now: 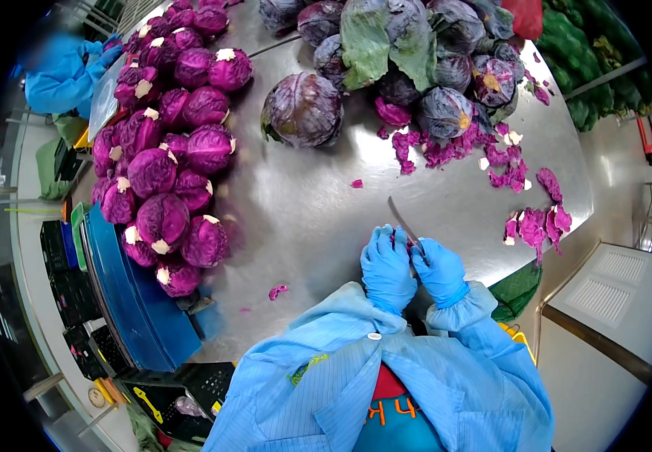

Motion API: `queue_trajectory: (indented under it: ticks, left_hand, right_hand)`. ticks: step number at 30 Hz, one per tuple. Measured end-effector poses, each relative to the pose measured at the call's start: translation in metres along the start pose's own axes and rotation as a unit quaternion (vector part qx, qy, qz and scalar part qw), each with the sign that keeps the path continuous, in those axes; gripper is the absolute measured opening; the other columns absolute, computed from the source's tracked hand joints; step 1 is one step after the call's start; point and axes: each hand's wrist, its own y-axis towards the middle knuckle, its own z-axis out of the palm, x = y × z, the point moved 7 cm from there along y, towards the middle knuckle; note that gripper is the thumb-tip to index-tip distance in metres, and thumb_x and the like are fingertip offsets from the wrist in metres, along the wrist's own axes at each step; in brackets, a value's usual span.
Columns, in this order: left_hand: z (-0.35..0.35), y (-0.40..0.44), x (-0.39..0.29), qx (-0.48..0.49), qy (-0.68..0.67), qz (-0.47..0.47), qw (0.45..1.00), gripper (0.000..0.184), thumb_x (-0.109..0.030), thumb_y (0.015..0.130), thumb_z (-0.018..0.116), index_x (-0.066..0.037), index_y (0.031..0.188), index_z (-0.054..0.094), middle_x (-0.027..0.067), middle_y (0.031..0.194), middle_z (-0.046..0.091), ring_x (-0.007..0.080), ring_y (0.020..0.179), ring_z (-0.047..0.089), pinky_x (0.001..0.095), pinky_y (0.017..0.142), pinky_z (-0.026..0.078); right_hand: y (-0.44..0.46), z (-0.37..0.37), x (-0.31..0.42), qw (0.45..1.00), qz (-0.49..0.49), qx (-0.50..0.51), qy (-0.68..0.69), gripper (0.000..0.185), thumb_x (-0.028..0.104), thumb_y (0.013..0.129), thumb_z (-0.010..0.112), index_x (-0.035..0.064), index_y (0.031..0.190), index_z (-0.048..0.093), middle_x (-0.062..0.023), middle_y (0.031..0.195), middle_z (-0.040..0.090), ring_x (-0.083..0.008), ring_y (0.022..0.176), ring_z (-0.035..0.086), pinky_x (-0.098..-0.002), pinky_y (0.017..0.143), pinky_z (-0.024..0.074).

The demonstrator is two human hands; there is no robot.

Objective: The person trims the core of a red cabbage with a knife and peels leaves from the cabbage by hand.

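Note:
Both of my hands wear blue gloves and meet close to my body at the metal table's near edge. My right hand (pixel 439 273) is closed round the handle of a knife (pixel 403 220), whose dark blade points up and left. My left hand (pixel 387 269) wraps round a purple cabbage piece (pixel 393 239), mostly hidden by the fingers. Trimmed purple cabbages (pixel 162 218) are piled on the table's left. Untrimmed cabbages with dull outer leaves (pixel 446 113) lie at the far side, and one large cabbage (pixel 303 110) sits apart from them.
Purple leaf scraps (pixel 537 226) lie along the table's (pixel 303 226) right edge. Blue panels (pixel 134 294) and black crates (pixel 183 399) stand at the left. A person in blue (pixel 66 75) is at the far left. Green net sacks (pixel 582 68) are at the upper right.

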Motion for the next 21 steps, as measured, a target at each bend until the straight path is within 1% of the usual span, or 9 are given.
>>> queue_trajectory:
  ticks: [3, 6, 7, 9, 12, 13, 16, 20, 21]
  left_hand:
    - [-0.001, 0.001, -0.005, -0.016, 0.037, 0.015, 0.999, 0.069, -0.027, 0.076, 0.064, -0.002, 0.137, 0.044, 0.0216, 0.139, 0.043, 0.0365, 0.132, 0.039, 0.049, 0.101, 0.035]
    - [-0.001, 0.004, -0.009, -0.005, 0.048, 0.019, 0.999, 0.072, -0.029, 0.074, 0.066, -0.003, 0.138, 0.043, 0.0213, 0.138, 0.043, 0.0361, 0.132, 0.039, 0.0484, 0.101, 0.035]
    - [-0.001, 0.006, -0.009, 0.002, 0.035, 0.012, 0.999, 0.075, -0.03, 0.073, 0.068, -0.004, 0.138, 0.043, 0.0213, 0.138, 0.043, 0.0361, 0.132, 0.039, 0.0486, 0.101, 0.035]
    - [-0.005, 0.01, -0.009, 0.015, 0.009, 0.006, 1.0, 0.08, -0.033, 0.069, 0.073, -0.004, 0.137, 0.044, 0.0218, 0.136, 0.044, 0.0367, 0.129, 0.041, 0.0486, 0.101, 0.036]
    - [-0.014, 0.017, 0.0, 0.043, -0.046, 0.021, 0.998, 0.09, -0.04, 0.062, 0.081, -0.002, 0.135, 0.046, 0.023, 0.133, 0.045, 0.038, 0.123, 0.046, 0.0475, 0.099, 0.04]
    - [-0.013, 0.02, 0.007, 0.057, -0.073, 0.033, 0.995, 0.094, -0.041, 0.059, 0.083, -0.002, 0.136, 0.045, 0.0229, 0.133, 0.045, 0.0382, 0.123, 0.047, 0.0467, 0.099, 0.041]
    - [-0.016, 0.025, 0.032, 0.082, -0.134, 0.051, 0.986, 0.101, -0.042, 0.057, 0.087, -0.002, 0.138, 0.043, 0.021, 0.132, 0.044, 0.0373, 0.121, 0.048, 0.0431, 0.099, 0.044]
    - [-0.011, 0.04, 0.066, 0.156, -0.252, 0.06, 0.953, 0.104, -0.043, 0.056, 0.09, -0.001, 0.138, 0.043, 0.0178, 0.133, 0.042, 0.0323, 0.123, 0.047, 0.0385, 0.106, 0.04]
    - [-0.01, 0.043, 0.071, 0.176, -0.266, 0.05, 0.946, 0.103, -0.043, 0.056, 0.091, -0.001, 0.138, 0.043, 0.0176, 0.132, 0.042, 0.0317, 0.124, 0.047, 0.0379, 0.106, 0.039]
  right_hand:
    - [0.0, -0.001, -0.005, 0.997, 0.055, 0.011, 0.048, 0.014, 0.025, 0.09, 0.063, 0.0145, 0.099, 0.064, -0.0124, 0.086, 0.065, -0.0332, 0.076, 0.065, -0.0384, 0.066, 0.0525]
    - [-0.003, 0.002, -0.016, 0.995, 0.062, 0.015, 0.072, 0.02, 0.023, 0.089, 0.066, 0.0122, 0.106, 0.065, -0.0105, 0.087, 0.068, -0.0258, 0.074, 0.067, -0.0351, 0.065, 0.0524]
    - [-0.004, 0.009, -0.026, 0.982, 0.082, 0.032, 0.167, 0.023, 0.021, 0.089, 0.067, 0.01, 0.109, 0.065, -0.0089, 0.089, 0.068, -0.0222, 0.075, 0.067, -0.0333, 0.065, 0.0523]
    - [0.0, 0.018, -0.043, 0.926, 0.118, 0.067, 0.352, 0.029, 0.018, 0.089, 0.069, 0.0058, 0.115, 0.064, -0.0056, 0.093, 0.07, -0.0152, 0.077, 0.066, -0.0298, 0.065, 0.0522]
    - [0.0, 0.019, -0.053, 0.855, 0.222, 0.16, 0.44, 0.036, 0.011, 0.087, 0.072, -0.0003, 0.12, 0.063, -0.003, 0.102, 0.068, -0.0101, 0.086, 0.063, -0.026, 0.072, 0.0523]
    - [0.005, 0.019, -0.049, 0.845, 0.2, 0.155, 0.471, 0.037, 0.008, 0.085, 0.073, -0.0003, 0.119, 0.063, -0.0033, 0.105, 0.068, -0.011, 0.089, 0.063, -0.0263, 0.079, 0.0525]
    - [0.02, 0.036, -0.05, 0.856, 0.152, 0.165, 0.466, 0.038, 0.007, 0.082, 0.075, 0.0001, 0.118, 0.064, -0.0045, 0.105, 0.068, -0.0109, 0.091, 0.063, -0.0264, 0.082, 0.0524]
    - [0.044, 0.039, -0.026, 0.913, 0.072, 0.206, 0.344, 0.033, 0.011, 0.081, 0.077, 0.0057, 0.112, 0.068, -0.0043, 0.096, 0.069, -0.0103, 0.087, 0.063, -0.0256, 0.077, 0.051]
    - [0.051, 0.037, -0.021, 0.93, 0.024, 0.204, 0.304, 0.031, 0.015, 0.082, 0.076, 0.0076, 0.111, 0.068, -0.0047, 0.093, 0.068, -0.0118, 0.084, 0.063, -0.0268, 0.074, 0.0509]
